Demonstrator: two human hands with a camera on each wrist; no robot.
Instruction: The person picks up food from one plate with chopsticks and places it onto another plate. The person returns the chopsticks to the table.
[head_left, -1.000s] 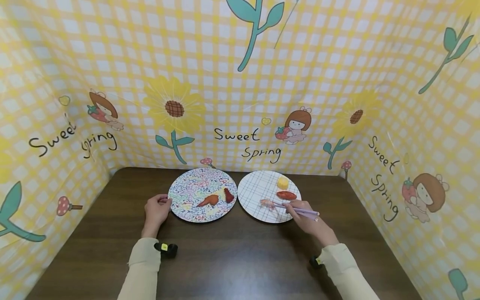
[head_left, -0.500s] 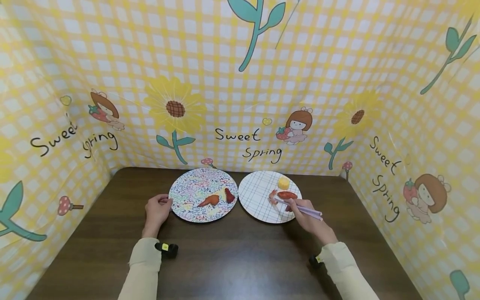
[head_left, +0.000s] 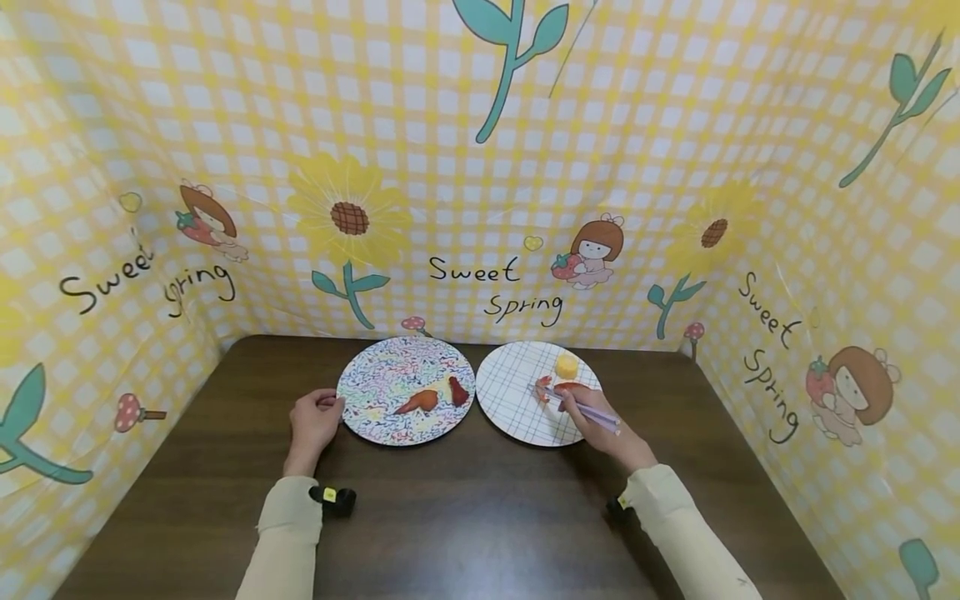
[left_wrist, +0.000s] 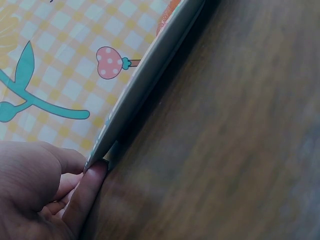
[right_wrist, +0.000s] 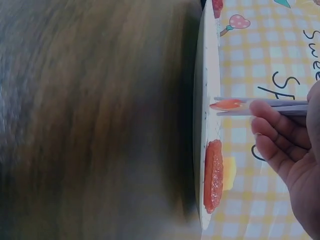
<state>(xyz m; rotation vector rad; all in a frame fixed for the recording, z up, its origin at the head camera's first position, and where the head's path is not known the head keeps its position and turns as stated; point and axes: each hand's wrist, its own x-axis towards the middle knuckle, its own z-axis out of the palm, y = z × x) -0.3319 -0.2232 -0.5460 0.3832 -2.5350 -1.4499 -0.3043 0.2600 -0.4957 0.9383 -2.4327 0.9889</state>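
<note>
My left hand [head_left: 313, 423] pinches the left rim of the multicoloured patterned plate [head_left: 375, 367]; the left wrist view shows thumb and finger on the plate's edge [left_wrist: 125, 100]. My right hand [head_left: 603, 429] holds light purple chopsticks [head_left: 597, 414] over the white grid-lined plate [head_left: 502, 375]. Between the chopstick tips, in the right wrist view, is a small orange-and-white piece [right_wrist: 227, 104], low at the plate's surface; whether it is gripped I cannot tell. Beside it on that plate lie a reddish sausage-like piece [right_wrist: 213, 176], partly hidden by my hand in the head view, and a yellow round piece [head_left: 566, 365].
On the patterned plate lie an orange-brown drumstick-shaped piece [head_left: 420, 402] and a dark red and yellowish piece [head_left: 457, 391]. Both plates stand side by side on a dark wooden table [head_left: 450, 517]. Yellow checked cloth [head_left: 480, 183] surrounds the table's back and sides.
My right hand has moved left with the chopsticks. The small orange-and-white piece first moved right and up the plate, then slightly left, and its orange side now shows. My left hand stays on the rim.
</note>
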